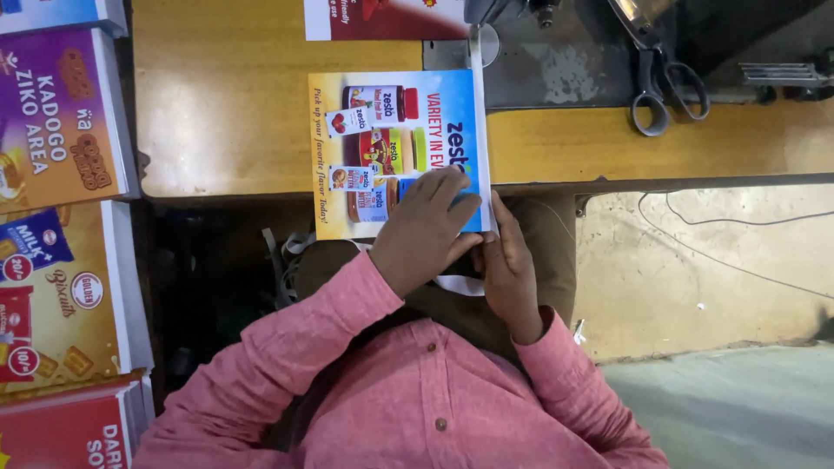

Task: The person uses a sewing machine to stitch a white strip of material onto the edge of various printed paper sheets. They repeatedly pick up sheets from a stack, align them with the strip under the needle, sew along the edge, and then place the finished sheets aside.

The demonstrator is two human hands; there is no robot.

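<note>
A printed poster point(382, 113) with pictures of jars on a yellow and blue ground lies on the wooden table point(217, 104) and hangs over its near edge. My left hand point(424, 227) presses flat on the poster's near right part, fingers together. My right hand point(508, 265) sits just right of it and pinches the poster's right edge, where a white strip point(479, 104) runs along the side up to the sewing machine foot point(479, 42). Both sleeves are pink.
Large scissors point(665, 87) lie on the grey machine bed point(565, 69) at the top right. Stacks of printed posters point(61, 217) stand along the left. Another printed sheet point(382, 19) lies at the table's far edge. A thin cable point(730, 256) trails over the concrete floor at right.
</note>
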